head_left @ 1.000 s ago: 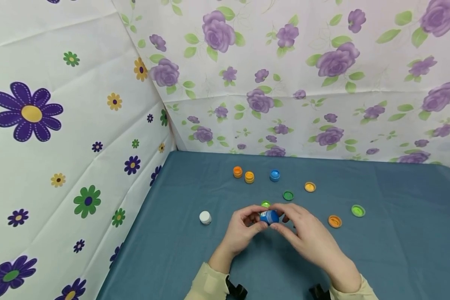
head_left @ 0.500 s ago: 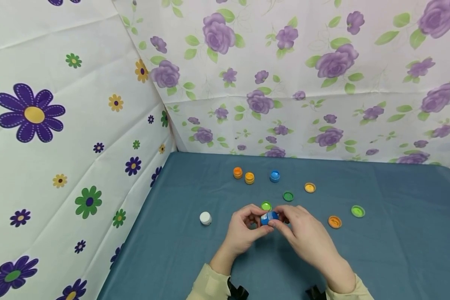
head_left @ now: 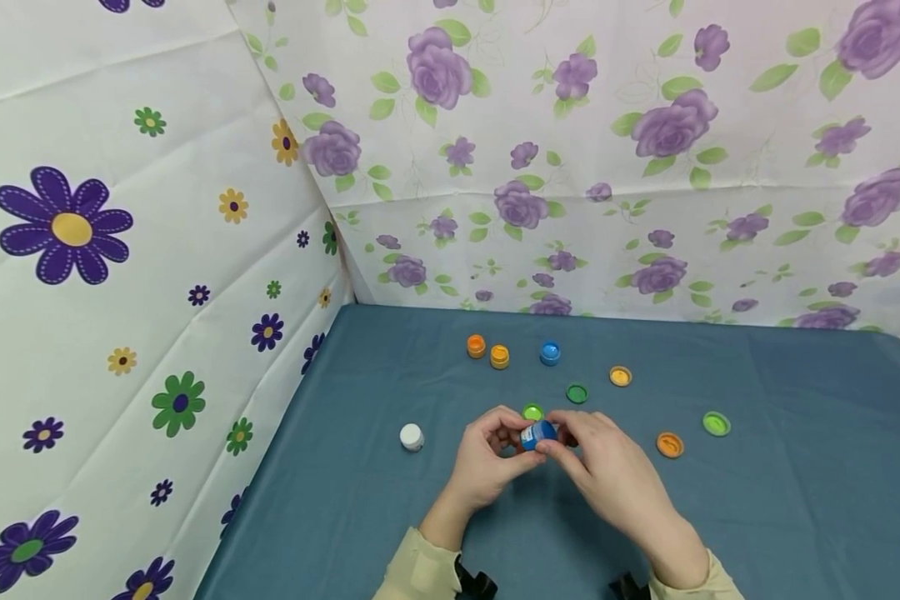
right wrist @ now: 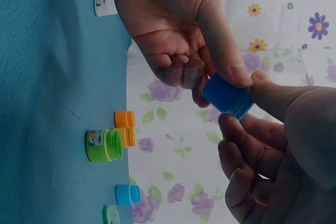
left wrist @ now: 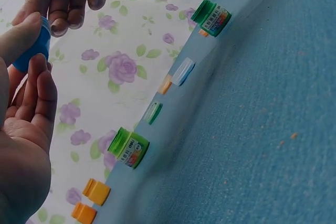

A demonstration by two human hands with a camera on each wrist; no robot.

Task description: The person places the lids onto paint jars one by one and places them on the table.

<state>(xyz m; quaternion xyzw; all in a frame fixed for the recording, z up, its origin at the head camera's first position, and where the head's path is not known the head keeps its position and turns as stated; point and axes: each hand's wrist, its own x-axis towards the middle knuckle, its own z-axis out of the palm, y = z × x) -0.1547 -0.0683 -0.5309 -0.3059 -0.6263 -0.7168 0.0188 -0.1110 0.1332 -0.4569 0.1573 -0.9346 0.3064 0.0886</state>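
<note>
Blue paint jar [head_left: 537, 435], tilted and bearing a white label, is held up above the counter [head_left: 330, 500], between two hands that meet in front of the person. The left hand [head_left: 486, 460] grips its body, thumb on one side and bent fingers on the other; the right hand [head_left: 613, 475] pinches the ribbed end with thumb and fingertips – both are closed round it rather than spread. Just beyond the fingers stands a lime green jar [head_left: 532, 412], and the left wrist view also shows a dark green jar [left wrist: 211, 18] with a printed label. Well to the left sits a white jar [head_left: 412, 437]. Farther back, an orange jar [head_left: 476, 347] and a yellow-orange jar [head_left: 499, 357] stand just beside each other, with a light blue jar [head_left: 550, 354] to their right. Loose lids lie on the right half – a dark green lid [head_left: 577, 393], a yellow lid [head_left: 620, 377], an orange lid [head_left: 670, 445] and a lime green lid [head_left: 716, 424]. Behind everything hangs a sheet [head_left: 607, 237] printed with purple roses.
</note>
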